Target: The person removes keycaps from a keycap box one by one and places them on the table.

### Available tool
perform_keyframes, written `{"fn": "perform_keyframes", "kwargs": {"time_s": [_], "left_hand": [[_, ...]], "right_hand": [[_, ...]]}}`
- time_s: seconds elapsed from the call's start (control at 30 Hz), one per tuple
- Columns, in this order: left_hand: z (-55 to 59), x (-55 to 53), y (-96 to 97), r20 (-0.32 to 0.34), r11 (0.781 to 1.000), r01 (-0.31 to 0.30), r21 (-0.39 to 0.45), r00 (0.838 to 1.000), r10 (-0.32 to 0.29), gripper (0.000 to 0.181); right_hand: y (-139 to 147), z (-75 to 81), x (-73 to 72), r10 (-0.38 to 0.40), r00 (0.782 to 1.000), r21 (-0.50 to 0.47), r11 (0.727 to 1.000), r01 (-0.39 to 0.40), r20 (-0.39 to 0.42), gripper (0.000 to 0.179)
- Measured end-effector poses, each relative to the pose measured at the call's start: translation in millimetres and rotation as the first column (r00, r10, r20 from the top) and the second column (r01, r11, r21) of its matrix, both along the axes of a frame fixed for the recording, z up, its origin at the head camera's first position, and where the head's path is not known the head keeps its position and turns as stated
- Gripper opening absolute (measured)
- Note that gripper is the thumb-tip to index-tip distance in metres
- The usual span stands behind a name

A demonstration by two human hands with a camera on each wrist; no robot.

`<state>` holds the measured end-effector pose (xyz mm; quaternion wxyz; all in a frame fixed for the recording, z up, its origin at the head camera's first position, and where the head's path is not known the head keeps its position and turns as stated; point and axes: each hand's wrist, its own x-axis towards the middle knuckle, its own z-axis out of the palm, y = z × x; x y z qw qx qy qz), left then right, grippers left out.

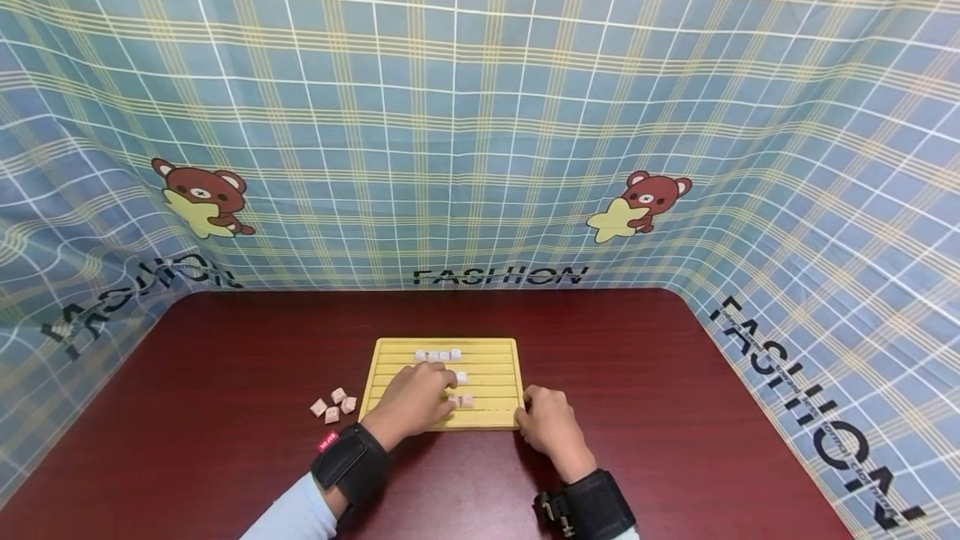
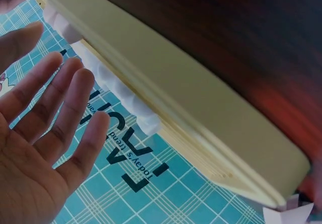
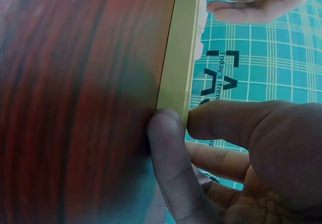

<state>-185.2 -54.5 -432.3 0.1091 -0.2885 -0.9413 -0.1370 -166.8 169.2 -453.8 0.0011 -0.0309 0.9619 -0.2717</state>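
Along the near side of the dark red surface (image 1: 465,482), two forearms reach in, a black strap (image 1: 351,467) round the left wrist and another (image 1: 598,507) round the right. The right hand (image 1: 553,423) pinches the near right corner of a yellow ridged tray (image 1: 498,417) between its fingers, one on each side of the rim. Over the tray's left half is the left hand (image 1: 417,395), its fingers slightly spread and the thumb apart from them. Close by its fingertips, two pink blocks (image 1: 467,401) sit side by side in a lower row. Left of the tray, four loose pink blocks (image 1: 332,415) lie grouped on the surface. Farther up the tray stand a single white block (image 1: 461,377) and, in the far row, four white blocks (image 1: 433,356). Behind hangs a blue plaid cloth (image 1: 420,173) with bears printed on it.
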Motion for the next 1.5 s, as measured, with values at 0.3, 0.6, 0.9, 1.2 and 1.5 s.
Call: {"fn": "perform_keyframes", "kwargs": {"time_s": [0.3, 0.6, 0.9, 1.2, 1.5], "left_hand": [[-3.8, -2.0, 4.4, -0.001, 1.000, -0.001, -0.025, 1.000, 0.001, 0.013], [-10.2, -3.7, 7.6, -0.030, 1.000, 0.015, -0.021, 0.999, -0.016, 0.015], [-11.4, -4.4, 8.2, -0.052, 0.999, 0.017, -0.045, 0.998, -0.019, 0.004], [-10.8, -2.2, 7.9, -0.031, 0.998, 0.006, -0.056, 0.999, -0.008, 0.003], [-8.5, -2.9, 6.5, -0.047, 0.999, 0.006, -0.049, 0.999, -0.008, 0.004]], "right_hand": [[-2, -0.1, -1.5, -0.006, 1.000, 0.004, 1.000, 0.006, -0.004, 0.026], [-3, -0.2, 0.1, -0.030, 0.999, -0.013, 0.999, 0.030, 0.034, 0.022], [-2, -0.1, -0.4, -0.035, 0.999, -0.004, 0.999, 0.035, 0.033, 0.021], [-2, -1.1, 1.3, -0.025, 1.000, 0.012, 1.000, 0.025, 0.016, 0.018], [-2, 0.4, 0.6, -0.026, 1.000, 0.007, 1.000, 0.026, 0.008, 0.022]]}}
